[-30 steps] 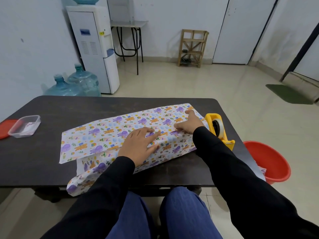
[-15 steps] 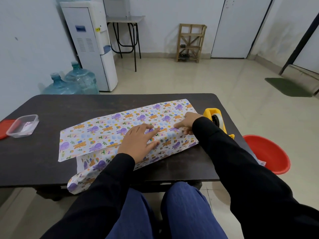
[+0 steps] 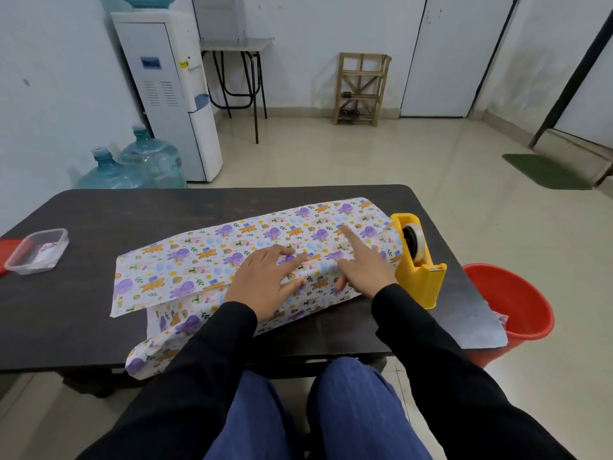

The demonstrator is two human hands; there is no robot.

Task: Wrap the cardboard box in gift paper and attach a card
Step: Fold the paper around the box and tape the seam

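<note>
Gift paper (image 3: 199,260) | beneath left hand (image 3: 265,283) fingers (image 3: 292,255) | right hand (image 3: 365,270) forefinger atop

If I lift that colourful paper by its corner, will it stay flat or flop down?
Probably flop: the gift paper droops over the table edge near the lap. It seems thin and light, as it creases around the pressing left hand. Tugged hard, it might tear, though that is a guess.

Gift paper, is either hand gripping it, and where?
Neither grips it. The left hand presses flat on the gift paper mid-box; the right hand presses its index finger near the right end.
</note>
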